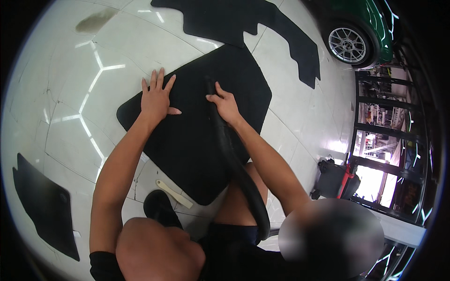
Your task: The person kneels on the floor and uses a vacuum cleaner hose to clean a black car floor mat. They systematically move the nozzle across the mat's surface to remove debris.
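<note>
A large black car mat (187, 150) lies on the floor in front of me. My left hand (156, 96) rests flat on its left part, fingers spread and holding nothing. Over the mat's middle, my right hand (225, 103) is closed round the front end of a black vacuum hose (224, 140). The hose's dark tip points away from me against the mat; whether it touches the surface is hard to tell. From my hand the hose runs back over the mat and past my thigh.
Another large, irregularly cut black mat (211, 21) lies at the far side, meeting this one's edge. A smaller black mat (44, 206) is at the left. Near my shoe lies a cream-handled brush (173, 193). A black-and-red machine (333, 178) and green car (349, 44) stand right.
</note>
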Tool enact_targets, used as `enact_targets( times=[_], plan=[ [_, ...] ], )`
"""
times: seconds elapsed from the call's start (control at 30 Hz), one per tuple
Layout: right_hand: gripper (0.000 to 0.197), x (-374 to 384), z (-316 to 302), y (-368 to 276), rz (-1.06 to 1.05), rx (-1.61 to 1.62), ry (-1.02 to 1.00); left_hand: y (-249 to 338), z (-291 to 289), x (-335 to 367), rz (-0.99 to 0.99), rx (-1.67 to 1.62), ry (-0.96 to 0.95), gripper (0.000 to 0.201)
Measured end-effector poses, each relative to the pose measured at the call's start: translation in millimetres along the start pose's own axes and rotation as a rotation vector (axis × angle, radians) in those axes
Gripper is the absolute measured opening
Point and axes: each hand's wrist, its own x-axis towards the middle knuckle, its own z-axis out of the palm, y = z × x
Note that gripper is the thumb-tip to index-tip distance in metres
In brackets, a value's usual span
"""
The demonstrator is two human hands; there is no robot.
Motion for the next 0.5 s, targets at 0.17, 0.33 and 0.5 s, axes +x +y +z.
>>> enact_targets(
  times=[0.17,0.33,0.5],
  plan=[
    [0.085,21.6,-116.3,15.7,0.367,0.672,0.191,8.3,-0.8,1.3,0.017,-0.073,0.067,0.131],
    [0.073,-46.6,-48.3,4.6,0.249,0.377,-0.057,-3.5,8.1,-5.0,-0.005,-0.061,0.036,0.132],
    [0.075,-104.2,-16.3,-12.9,0.059,0.18,-0.447,-4.9,9.7,-3.5,0.007,-0.104,0.067,0.134]
  ],
)
